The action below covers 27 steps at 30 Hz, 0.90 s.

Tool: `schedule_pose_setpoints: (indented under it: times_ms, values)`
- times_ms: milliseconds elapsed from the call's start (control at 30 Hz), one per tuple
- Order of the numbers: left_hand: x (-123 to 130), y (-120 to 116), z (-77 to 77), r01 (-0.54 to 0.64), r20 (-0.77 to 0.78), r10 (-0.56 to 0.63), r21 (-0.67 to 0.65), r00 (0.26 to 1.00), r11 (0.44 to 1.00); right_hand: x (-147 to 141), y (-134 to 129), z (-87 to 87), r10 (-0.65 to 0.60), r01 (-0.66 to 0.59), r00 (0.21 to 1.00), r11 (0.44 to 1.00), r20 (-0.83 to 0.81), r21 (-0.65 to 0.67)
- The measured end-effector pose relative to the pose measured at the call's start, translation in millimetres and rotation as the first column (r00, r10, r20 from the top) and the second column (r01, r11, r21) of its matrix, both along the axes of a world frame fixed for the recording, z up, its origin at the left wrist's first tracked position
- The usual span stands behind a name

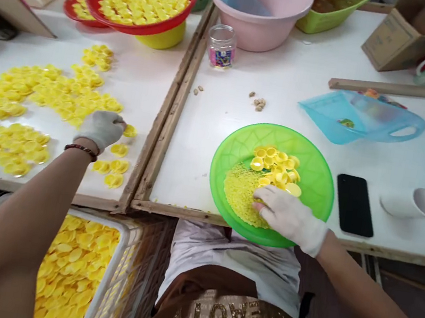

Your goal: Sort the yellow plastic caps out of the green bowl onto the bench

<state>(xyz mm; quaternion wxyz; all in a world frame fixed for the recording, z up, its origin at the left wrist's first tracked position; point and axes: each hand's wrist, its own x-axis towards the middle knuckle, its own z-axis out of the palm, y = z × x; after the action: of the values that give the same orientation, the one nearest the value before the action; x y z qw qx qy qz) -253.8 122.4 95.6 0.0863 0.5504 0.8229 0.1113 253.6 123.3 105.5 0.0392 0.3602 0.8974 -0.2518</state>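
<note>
My left hand (102,129), in a pale glove, is closed, with its knuckles up, over the left table. Its fingertips are beside a small yellow plastic cap (130,131), and what they hold is hidden. More yellow caps (115,166) lie just below it, and a wide spread of them (58,89) is behind and to its left. My right hand (288,214), also gloved, reaches into a green plate (281,135). Its curled fingers touch a heap of small yellow granules (243,191); anything pinched there is hidden. Several yellow caps (276,164) sit on the plate beyond that hand.
Wooden strips (172,104) edge the tables. A phone (355,205) and white cup (411,204) lie right of the plate, a blue scoop (360,118) behind. A jar (221,47), pink basin (257,26) and heaped red tray (96,1) stand farther back. Below left is a crate (124,242).
</note>
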Motion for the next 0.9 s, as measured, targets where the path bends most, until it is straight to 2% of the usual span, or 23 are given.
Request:
schedule_pose_setpoints:
  times_ms: [100,200,267,300,367,400,433,467,533,567,600,633,667,733,800,867,900]
  values:
    - [3,10,-7.2,-0.084,0.012,0.084,0.017,0.996,0.996,-16,-7,-0.9,0.058,-0.062,0.988,0.998,0.141,0.019]
    - [41,19,7.5,-0.069,0.052,0.057,0.274,0.997,0.959,-24,-10,-4.5,0.038,-0.027,0.989,0.997,0.143,-0.078]
    - [90,21,27.1,0.022,0.021,-0.036,0.457,0.999,0.889,-23,-7,-6.2,-0.020,0.034,0.996,0.985,0.085,-0.167]
    - [120,22,37.0,0.112,-0.008,-0.123,0.482,0.992,0.869,-22,-5,-6.4,-0.056,0.062,0.998,0.975,0.034,-0.214]
    - [185,26,51.4,0.254,0.048,-0.311,0.463,0.949,0.849,-18,0,-4.7,-0.156,0.113,0.981,0.943,-0.113,-0.314]
    - [217,31,54.2,0.334,0.104,-0.402,0.392,0.910,0.857,-16,3,-3.0,-0.231,0.143,0.952,0.914,-0.199,-0.379]
    - [245,36,53.3,0.401,0.154,-0.460,0.302,0.875,0.865,-14,6,-0.8,-0.328,0.172,0.904,0.866,-0.275,-0.469]
    - [270,44,49.2,0.471,0.188,-0.503,0.192,0.844,0.861,-11,9,1.5,-0.442,0.189,0.835,0.789,-0.327,-0.585]
    - [306,61,33.5,0.518,0.215,-0.499,-0.038,0.839,0.854,-7,16,5.9,-0.675,0.146,0.656,0.554,-0.339,-0.820]
    - [317,70,23.9,0.516,0.222,-0.481,-0.134,0.848,0.846,-5,19,7.4,-0.764,0.084,0.565,0.429,-0.311,-0.900]
    - [325,79,14.7,0.505,0.226,-0.461,-0.206,0.858,0.838,-3,22,8.4,-0.830,0.014,0.484,0.326,-0.279,-0.945]
    - [330,86,6.9,0.497,0.238,-0.445,-0.252,0.863,0.830,-1,25,8.7,-0.872,-0.051,0.417,0.257,-0.255,-0.965]
    - [332,91,1.0,0.494,0.259,-0.431,-0.275,0.864,0.825,1,27,8.7,-0.900,-0.101,0.362,0.220,-0.241,-0.970]
    - [331,94,-3.4,0.482,0.304,-0.404,-0.252,0.863,0.839,4,31,8.4,-0.930,-0.153,0.282,0.200,-0.237,-0.968]
    - [326,87,1.0,0.436,0.405,-0.334,-0.189,0.851,0.880,4,32,9.9,-0.940,-0.154,0.213,0.239,-0.268,-0.959]
    - [321,74,10.2,0.380,0.617,-0.221,-0.136,0.755,0.915,1,33,14.9,-0.934,-0.122,0.131,0.318,-0.333,-0.940]
    - [319,65,14.9,0.360,0.733,-0.158,-0.126,0.662,0.924,-2,33,18.8,-0.924,-0.104,0.088,0.364,-0.373,-0.926]
